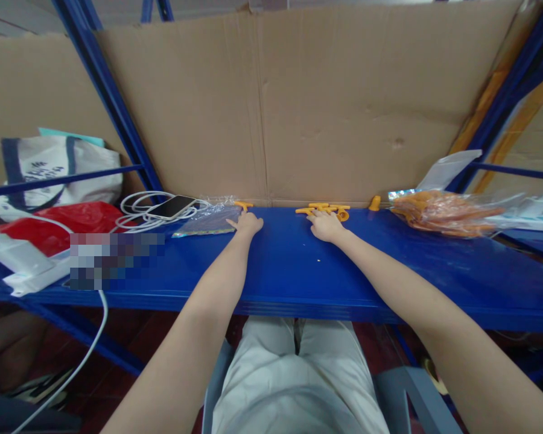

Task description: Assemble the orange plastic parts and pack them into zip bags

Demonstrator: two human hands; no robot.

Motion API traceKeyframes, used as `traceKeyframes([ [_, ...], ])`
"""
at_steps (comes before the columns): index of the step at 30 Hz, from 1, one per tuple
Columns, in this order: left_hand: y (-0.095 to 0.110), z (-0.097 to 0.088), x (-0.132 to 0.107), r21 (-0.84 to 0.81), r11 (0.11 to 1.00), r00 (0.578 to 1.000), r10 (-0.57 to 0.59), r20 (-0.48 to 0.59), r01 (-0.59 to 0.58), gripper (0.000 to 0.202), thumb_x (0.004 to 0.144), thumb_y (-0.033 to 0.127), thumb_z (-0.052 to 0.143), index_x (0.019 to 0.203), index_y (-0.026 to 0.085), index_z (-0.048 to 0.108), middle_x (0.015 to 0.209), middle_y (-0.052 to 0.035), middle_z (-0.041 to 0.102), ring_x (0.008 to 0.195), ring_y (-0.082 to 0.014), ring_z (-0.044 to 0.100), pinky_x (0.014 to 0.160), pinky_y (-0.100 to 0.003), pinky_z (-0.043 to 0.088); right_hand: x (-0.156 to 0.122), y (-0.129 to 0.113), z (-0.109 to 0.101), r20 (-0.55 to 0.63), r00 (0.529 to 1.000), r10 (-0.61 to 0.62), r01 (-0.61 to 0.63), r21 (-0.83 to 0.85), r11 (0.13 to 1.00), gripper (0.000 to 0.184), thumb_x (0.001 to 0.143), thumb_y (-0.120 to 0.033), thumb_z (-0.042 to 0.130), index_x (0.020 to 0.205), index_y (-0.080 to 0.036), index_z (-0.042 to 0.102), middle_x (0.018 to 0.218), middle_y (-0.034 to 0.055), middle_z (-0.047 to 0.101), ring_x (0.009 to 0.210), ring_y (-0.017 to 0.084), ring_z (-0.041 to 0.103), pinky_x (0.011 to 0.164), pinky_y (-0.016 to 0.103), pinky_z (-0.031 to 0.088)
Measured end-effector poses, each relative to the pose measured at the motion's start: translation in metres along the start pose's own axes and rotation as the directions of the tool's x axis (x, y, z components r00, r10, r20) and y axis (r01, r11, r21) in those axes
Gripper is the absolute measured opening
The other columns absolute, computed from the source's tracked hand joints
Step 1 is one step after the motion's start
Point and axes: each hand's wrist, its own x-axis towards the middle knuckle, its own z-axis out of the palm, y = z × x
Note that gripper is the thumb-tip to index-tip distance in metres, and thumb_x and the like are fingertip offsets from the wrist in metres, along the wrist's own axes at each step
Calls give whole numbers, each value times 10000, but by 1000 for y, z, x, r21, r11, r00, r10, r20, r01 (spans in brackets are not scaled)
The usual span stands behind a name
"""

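My left hand [250, 223] reaches to the back of the blue shelf, beside a clear plastic bag [212, 218]. Its thumb sticks out to the left, apart from the index finger, which points at a small orange T-shaped plastic piece [244, 205] and seems to touch it. Farther right, my right hand [326, 226] rests at a small group of orange plastic pieces [326, 207], its fingertips on or just over them. A round, ring-like orange piece [342, 215] lies by its knuckles. Neither hand has lifted anything off the surface.
An orange cone-like piece [374, 204] stands near the cardboard back wall [335, 108]. Right of it lies a clear bag of orange parts [443, 214]. On the left are a phone [174, 207], coiled white cable [133, 211], red bag [67, 223] and power strip [45, 271].
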Motion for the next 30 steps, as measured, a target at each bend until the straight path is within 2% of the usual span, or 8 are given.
traceKeyframes([
  [1, 3, -1, -2, 0, 998, 998, -59, 7, 59, 498, 864, 320, 514, 1318, 144, 618, 1427, -231, 549, 1342, -412, 496, 1134, -689, 274, -1, 0, -1, 1, 1000, 2, -2, 0, 1000, 546, 909, -160, 371, 1425, -138, 549, 1536, 180, 452, 1379, 328, 462, 1090, 535, 372],
  [3, 9, -3, -5, 0, 996, 996, -84, 29, 84, 476, 869, 320, 512, 1292, 141, 640, 1441, -219, 542, 1364, -398, 475, 1154, -668, 259, -2, -1, -2, -3, 1000, 8, -8, -5, 1000, 550, 917, -152, 355, 1433, -150, 544, 1537, 175, 453, 1384, 326, 462, 1092, 533, 372],
  [10, 15, -2, -8, 17, 1000, 996, 4, 86, -6, 438, 881, 310, 503, 1253, 140, 658, 1420, -213, 565, 1345, -403, 498, 1170, -676, 213, -3, -3, -5, 9, 1000, 9, -9, -8, 1000, 553, 916, -155, 354, 1438, -125, 533, 1538, 190, 445, 1389, 333, 455, 1103, 530, 364],
  [14, 13, 0, -8, 14, 999, 998, 34, 59, -35, 540, 897, 331, 481, 1407, 163, 537, 1562, -183, 409, 1416, -378, 420, 1172, -625, 285, -3, -2, -5, 10, 1000, 5, -5, -6, 1000, 544, 911, -153, 358, 1420, -135, 548, 1527, 179, 464, 1380, 322, 463, 1100, 525, 366],
  [19, 11, 3, -6, 84, 989, 981, 103, 165, -118, 605, 970, 366, 331, 1547, 185, 342, 1663, -103, 195, 1516, -302, 241, 1203, -577, 256, -3, -3, -5, 32, 999, 18, -18, -8, 1000, 535, 918, -160, 360, 1418, -134, 547, 1540, 168, 450, 1390, 310, 451, 1104, 510, 368],
  [22, 11, 3, -6, 122, 980, 968, 129, 215, -158, 582, 993, 358, 262, 1540, 182, 357, 1651, -96, 230, 1527, -280, 211, 1199, -590, 249, -4, -3, -5, 26, 1000, 15, -15, -17, 1000, 535, 917, -166, 363, 1417, -144, 552, 1540, 165, 450, 1387, 311, 453, 1107, 514, 363],
  [25, 12, 4, -6, 126, 976, 966, 146, 215, -176, 556, 995, 347, 279, 1503, 171, 421, 1625, -111, 305, 1520, -290, 232, 1184, -586, 284, -3, -2, -5, 29, 999, 16, -16, -12, 1000, 538, 913, -166, 370, 1417, -148, 557, 1539, 170, 449, 1381, 323, 456, 1107, 531, 358],
  [30, 18, 3, -5, 83, 965, 951, 226, 210, -248, 486, 977, 340, 385, 1403, 177, 551, 1532, -126, 472, 1436, -302, 408, 1157, -498, 359, -3, -3, -6, 33, 999, 26, -26, -7, 1000, 530, 919, -155, 379, 1418, -158, 555, 1537, 159, 458, 1391, 307, 451, 1119, 508, 351],
])
